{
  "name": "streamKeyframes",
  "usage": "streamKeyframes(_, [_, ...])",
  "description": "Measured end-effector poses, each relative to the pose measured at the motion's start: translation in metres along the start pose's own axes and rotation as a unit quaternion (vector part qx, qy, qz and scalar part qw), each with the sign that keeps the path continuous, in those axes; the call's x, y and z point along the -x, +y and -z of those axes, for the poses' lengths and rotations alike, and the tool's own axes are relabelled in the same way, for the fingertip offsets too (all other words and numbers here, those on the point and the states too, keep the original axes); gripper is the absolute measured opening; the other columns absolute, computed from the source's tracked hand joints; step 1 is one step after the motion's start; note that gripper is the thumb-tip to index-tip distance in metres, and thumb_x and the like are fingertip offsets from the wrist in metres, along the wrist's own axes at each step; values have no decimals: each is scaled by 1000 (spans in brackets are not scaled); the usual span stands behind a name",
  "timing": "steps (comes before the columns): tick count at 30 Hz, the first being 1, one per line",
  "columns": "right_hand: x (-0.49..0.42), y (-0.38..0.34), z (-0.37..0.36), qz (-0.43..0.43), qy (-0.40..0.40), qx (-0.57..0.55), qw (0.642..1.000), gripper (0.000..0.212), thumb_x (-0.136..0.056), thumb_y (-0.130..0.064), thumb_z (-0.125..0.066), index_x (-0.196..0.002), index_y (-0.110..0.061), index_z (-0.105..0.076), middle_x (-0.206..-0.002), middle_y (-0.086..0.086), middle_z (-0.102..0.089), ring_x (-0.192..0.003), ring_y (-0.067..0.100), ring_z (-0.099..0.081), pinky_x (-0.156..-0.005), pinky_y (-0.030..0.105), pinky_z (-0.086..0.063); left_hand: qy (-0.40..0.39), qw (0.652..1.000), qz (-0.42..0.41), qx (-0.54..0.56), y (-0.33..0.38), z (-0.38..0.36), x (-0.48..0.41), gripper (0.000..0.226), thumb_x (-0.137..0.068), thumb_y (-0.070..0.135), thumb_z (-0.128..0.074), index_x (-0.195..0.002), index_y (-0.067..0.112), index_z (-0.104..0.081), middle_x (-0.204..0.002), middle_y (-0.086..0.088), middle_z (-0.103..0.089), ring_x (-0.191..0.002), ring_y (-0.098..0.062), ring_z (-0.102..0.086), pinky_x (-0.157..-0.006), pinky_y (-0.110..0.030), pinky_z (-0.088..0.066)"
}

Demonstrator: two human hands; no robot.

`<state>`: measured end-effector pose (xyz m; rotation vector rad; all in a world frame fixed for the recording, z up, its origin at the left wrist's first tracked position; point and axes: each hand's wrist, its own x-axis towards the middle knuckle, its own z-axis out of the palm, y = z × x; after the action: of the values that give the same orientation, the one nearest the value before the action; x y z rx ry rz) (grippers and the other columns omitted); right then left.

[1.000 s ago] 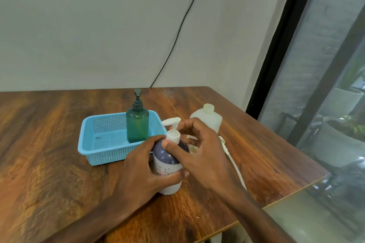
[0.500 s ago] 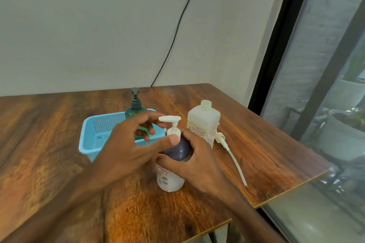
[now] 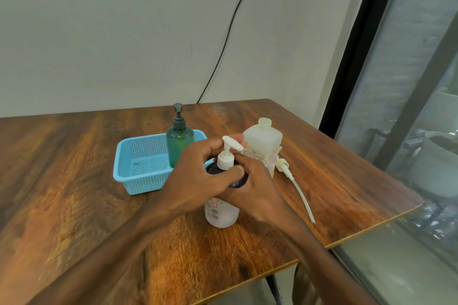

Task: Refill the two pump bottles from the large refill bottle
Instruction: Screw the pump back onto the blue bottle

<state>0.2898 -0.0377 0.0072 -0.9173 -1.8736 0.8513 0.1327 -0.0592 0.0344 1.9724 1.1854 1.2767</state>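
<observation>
A white pump bottle (image 3: pixel 220 215) stands on a wooden table (image 3: pixel 74 181) — the left hand (image 3: pixel 198 178) curls its fingers round the pump collar, and the right hand (image 3: pixel 255 193) grips the dark shoulder. Behind stand a green pump bottle (image 3: pixel 179 143) in a blue basket (image 3: pixel 138 181) and, to the right, the refill bottle (image 3: pixel 265 141).

The left hand (image 3: pixel 195 181) curls round the neck of the white pump bottle (image 3: pixel 220 215) on the table (image 3: pixel 74 181), and the right hand (image 3: pixel 257 193) grips its dark shoulder. Behind-left of this bottle, a green pump bottle (image 3: pixel 179 141) stands in a blue basket (image 3: pixel 143 184). The refill bottle (image 3: pixel 265 142) is just behind-right, and a loose pump (image 3: pixel 282 164) lies to the right.
</observation>
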Motion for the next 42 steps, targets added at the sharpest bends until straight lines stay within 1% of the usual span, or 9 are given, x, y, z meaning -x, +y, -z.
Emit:
streamKeyframes(3, [1,0,0,3,-9,-10,1000,44,-81,-20,-84,-122,-22,-68,-111,-12,-75,-105,5,-71,-88,31,-60,13,1000,19,-5,1,-11,-8,62,-84,42,-83,-141,30,-59,-132,22,-68,-122,6,-62,-107,-32,-53])
streamKeyframes(6, [1,1,0,2,-8,-16,1000,50,-78,-17,-86,-124,-23,-67,-113,-15,-74,-107,2,-70,-90,26,-58,28,999,28,13,-1,-16,-13,51,-87,37,-82,-134,30,-63,-126,17,-72,-118,2,-66,-105,-37,-55])
streamKeyframes(10, [1,3,-1,-5,-13,-36,999,46,-76,-22,-86,-119,-24,-70,-113,-9,-75,-105,9,-72,-91,41,-60,75,996,38,-2,-8,0,-8,53,-72,49,-89,-120,37,-70,-113,19,-75,-108,-1,-70,-95,-33,-60])
streamKeyframes(14, [2,4,-2,-11,-9,-41,999,46,-75,-37,-87,-116,-25,-68,-108,-8,-75,-100,11,-72,-84,42,-62,102,994,39,-18,-15,21,4,68,-57,62,-92,-116,36,-69,-110,20,-73,-103,-5,-70,-85,-27,-59])
streamKeyframes(18, [2,5,-4,-12,-13,-44,999,52,-76,-44,-87,-120,-28,-67,-112,-6,-73,-104,15,-70,-85,45,-61,107,994,29,-22,-16,32,9,61,-61,51,-93,-115,32,-70,-108,14,-73,-99,-11,-70,-79,-25,-61])
streamKeyframes(22, [3,7,-3,-6,-9,-36,999,55,-76,-39,-86,-126,-29,-65,-114,-8,-73,-104,11,-70,-87,42,-61,87,995,15,-45,-6,22,16,37,-69,52,-88,-101,40,-74,-101,22,-74,-97,-4,-70,-78,-20,-59])
streamKeyframes(29, [4,12,-3,0,10,-59,998,51,-74,-22,-89,-120,-23,-68,-112,-10,-74,-103,5,-70,-87,30,-60,179,978,17,-103,9,-8,11,41,-67,62,-81,-97,35,-74,-87,28,-71,-85,8,-69,-68,-7,-52])
streamKeyframes(38, [-1,9,0,25,-11,-93,995,47,-78,-20,-89,-121,-19,-69,-113,-4,-75,-106,14,-71,-92,43,-60,-37,996,-31,-82,3,29,-7,15,-86,39,-82,-100,34,-81,-88,3,-78,-78,-22,-72,-71,-47,-58])
streamKeyframes(42, [-3,9,1,18,-16,-80,997,49,-77,-26,-90,-121,-22,-70,-114,-6,-74,-107,13,-70,-92,42,-60,-98,992,-55,-65,4,39,-19,16,-85,29,-80,-100,26,-80,-93,6,-78,-85,-15,-72,-77,-33,-59])
